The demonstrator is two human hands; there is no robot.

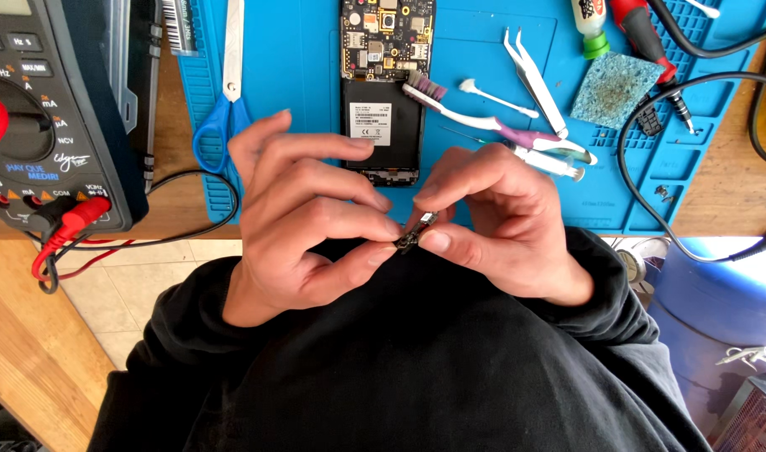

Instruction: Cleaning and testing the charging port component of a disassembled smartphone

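Note:
My left hand [303,213] and my right hand [500,218] meet over my lap, just in front of the workbench edge. Between their fingertips they pinch a small dark electronic part [415,233] with a metal end. Both hands grip it, thumbs below and forefingers above. Just beyond the hands, an opened phone [384,92] lies on the blue work mat [299,59], its circuit board and black battery exposed.
A multimeter [40,109] with red and black leads sits at the left. Blue-handled scissors [224,109], a toothbrush [475,117], tweezers [533,79], a cotton swab [496,99], a syringe [546,161], a blue sponge [615,88] and a red-handled screwdriver [650,42] lie on the mat. Black cables [650,209] loop at the right.

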